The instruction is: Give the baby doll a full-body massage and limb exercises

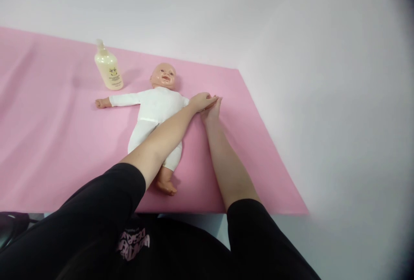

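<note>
The doll [158, 102] lies on the pink cloth [255, 159], work at its three o'clock arm [186, 101] looking unfinished, the left hand [199, 101] softly bent over the flatter right hand [211, 112], but I can't tell what the fingers hold or what's left.

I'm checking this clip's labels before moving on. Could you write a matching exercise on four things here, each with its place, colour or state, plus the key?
Column one
1. doll
2. bottle
3. sheet
4. left hand

Column two
A. pink all over
B. over the doll's arm
C. lying face up
D. pale yellow, with a pump top

Pairs: 1-C, 2-D, 3-A, 4-B
</note>
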Action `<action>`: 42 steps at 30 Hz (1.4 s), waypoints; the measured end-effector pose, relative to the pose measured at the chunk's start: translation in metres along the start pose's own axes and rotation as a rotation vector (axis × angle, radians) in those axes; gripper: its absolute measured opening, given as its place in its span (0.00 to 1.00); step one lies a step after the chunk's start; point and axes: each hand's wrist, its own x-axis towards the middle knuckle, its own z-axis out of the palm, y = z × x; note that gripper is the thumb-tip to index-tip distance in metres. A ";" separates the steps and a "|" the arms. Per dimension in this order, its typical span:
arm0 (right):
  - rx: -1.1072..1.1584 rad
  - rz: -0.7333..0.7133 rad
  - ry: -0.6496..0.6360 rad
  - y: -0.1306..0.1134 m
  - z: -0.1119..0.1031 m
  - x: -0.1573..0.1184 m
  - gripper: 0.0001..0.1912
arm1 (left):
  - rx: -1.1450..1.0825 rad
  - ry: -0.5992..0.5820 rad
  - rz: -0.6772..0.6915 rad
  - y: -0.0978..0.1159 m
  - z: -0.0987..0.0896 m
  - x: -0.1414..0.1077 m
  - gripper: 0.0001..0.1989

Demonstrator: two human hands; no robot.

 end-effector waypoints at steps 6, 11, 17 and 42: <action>0.078 0.055 0.071 -0.004 0.007 0.000 0.25 | 0.047 -0.018 0.038 -0.006 0.002 0.002 0.25; 0.113 -0.016 0.147 0.000 0.008 0.005 0.25 | 0.093 -0.056 0.087 -0.012 0.004 0.004 0.26; 0.013 -0.038 0.093 0.006 0.000 0.015 0.25 | 0.102 -0.115 0.138 -0.011 0.002 0.003 0.26; -0.793 -0.301 0.319 0.012 -0.015 0.008 0.55 | -0.620 0.512 -0.180 -0.128 -0.164 -0.179 0.08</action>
